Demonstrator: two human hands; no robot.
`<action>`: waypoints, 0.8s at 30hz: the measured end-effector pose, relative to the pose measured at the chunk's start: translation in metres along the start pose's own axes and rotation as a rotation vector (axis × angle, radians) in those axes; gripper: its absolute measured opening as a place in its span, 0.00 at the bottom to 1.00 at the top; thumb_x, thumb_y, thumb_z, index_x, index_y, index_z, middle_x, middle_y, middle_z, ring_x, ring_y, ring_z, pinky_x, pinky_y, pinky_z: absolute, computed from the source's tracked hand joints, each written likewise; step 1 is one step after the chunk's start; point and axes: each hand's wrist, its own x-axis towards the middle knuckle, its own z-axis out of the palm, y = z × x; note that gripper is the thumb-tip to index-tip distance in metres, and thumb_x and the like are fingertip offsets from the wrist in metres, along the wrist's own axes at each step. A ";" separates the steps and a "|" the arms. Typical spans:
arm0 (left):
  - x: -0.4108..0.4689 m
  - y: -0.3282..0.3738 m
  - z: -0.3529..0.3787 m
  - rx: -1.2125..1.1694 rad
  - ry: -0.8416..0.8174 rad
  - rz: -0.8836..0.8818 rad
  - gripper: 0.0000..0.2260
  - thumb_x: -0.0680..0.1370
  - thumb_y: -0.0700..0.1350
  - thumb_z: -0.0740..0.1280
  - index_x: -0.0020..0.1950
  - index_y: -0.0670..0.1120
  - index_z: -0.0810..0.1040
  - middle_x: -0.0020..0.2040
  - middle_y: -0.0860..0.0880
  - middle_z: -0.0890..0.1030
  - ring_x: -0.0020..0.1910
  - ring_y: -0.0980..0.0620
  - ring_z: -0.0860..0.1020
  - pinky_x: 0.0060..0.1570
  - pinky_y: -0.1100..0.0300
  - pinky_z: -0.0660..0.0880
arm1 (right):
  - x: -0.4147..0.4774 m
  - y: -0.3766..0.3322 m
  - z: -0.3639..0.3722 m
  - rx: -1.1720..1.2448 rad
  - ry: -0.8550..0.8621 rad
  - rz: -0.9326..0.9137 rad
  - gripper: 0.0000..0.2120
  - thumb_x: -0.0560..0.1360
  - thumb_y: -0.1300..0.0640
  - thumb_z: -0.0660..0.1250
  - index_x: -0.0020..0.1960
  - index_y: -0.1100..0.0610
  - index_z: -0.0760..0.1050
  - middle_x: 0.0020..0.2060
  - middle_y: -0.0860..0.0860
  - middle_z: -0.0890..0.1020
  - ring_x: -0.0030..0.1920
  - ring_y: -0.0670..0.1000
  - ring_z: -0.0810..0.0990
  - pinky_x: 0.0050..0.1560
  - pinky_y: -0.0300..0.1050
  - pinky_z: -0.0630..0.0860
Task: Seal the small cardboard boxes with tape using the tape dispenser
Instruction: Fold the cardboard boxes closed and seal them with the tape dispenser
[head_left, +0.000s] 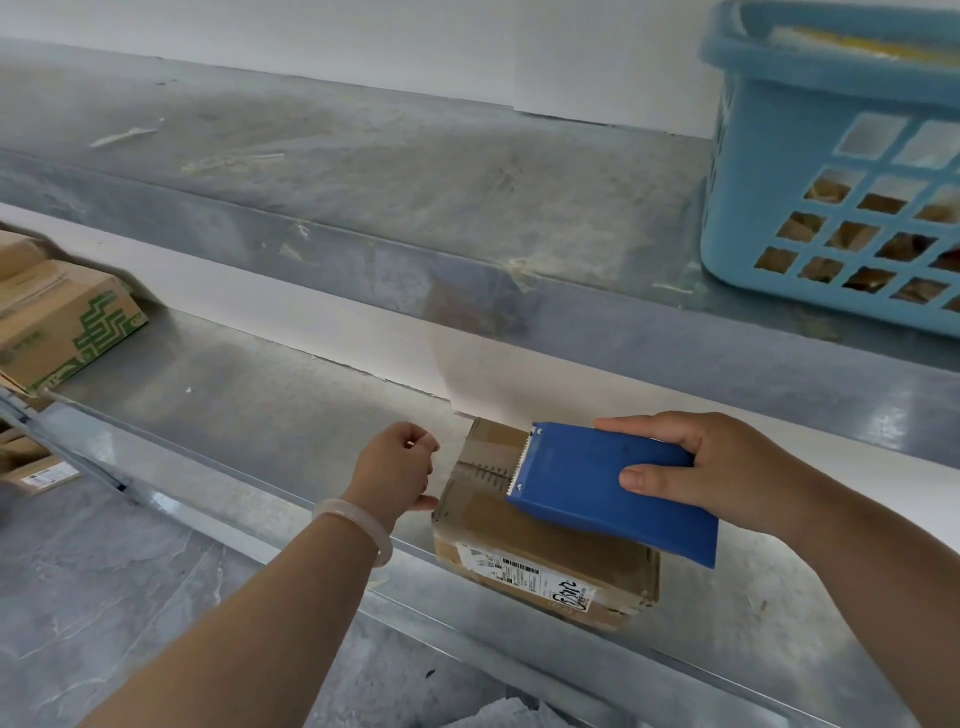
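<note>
Small box (524, 538) at front edge of lower shelf (260, 415). Right grip (691, 467) wrapped round blue tape dispenser (613, 488), teeth on box top. Left grip (395, 467) curled, empty, thumb against box side. Tip imo: press down, pull straight along seam, tilt to cut.

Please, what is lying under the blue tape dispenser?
A small cardboard box on the metal shelf, clear tape across its top. The tape dispenser, held by the right hand, covers the rest of the top, so the seam there is hidden.
</note>
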 end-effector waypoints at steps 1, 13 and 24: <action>0.001 -0.003 0.002 0.019 0.004 0.006 0.06 0.80 0.42 0.62 0.45 0.45 0.76 0.36 0.45 0.76 0.33 0.49 0.74 0.27 0.59 0.77 | 0.000 0.000 0.000 -0.002 0.000 0.001 0.25 0.58 0.31 0.67 0.56 0.23 0.72 0.56 0.32 0.77 0.52 0.38 0.78 0.47 0.34 0.74; -0.005 -0.015 0.011 -0.084 -0.306 -0.094 0.10 0.81 0.50 0.62 0.63 0.52 0.72 0.46 0.43 0.84 0.41 0.41 0.83 0.36 0.48 0.82 | 0.007 0.000 0.004 -0.028 -0.008 0.017 0.26 0.59 0.30 0.67 0.58 0.25 0.71 0.60 0.36 0.76 0.54 0.42 0.78 0.50 0.39 0.78; -0.009 0.012 0.022 0.090 -0.208 0.223 0.22 0.84 0.55 0.51 0.78 0.55 0.57 0.74 0.50 0.65 0.73 0.48 0.64 0.71 0.55 0.59 | 0.004 -0.012 0.003 -0.066 -0.033 0.000 0.12 0.72 0.42 0.69 0.51 0.29 0.71 0.47 0.43 0.81 0.44 0.44 0.83 0.43 0.39 0.81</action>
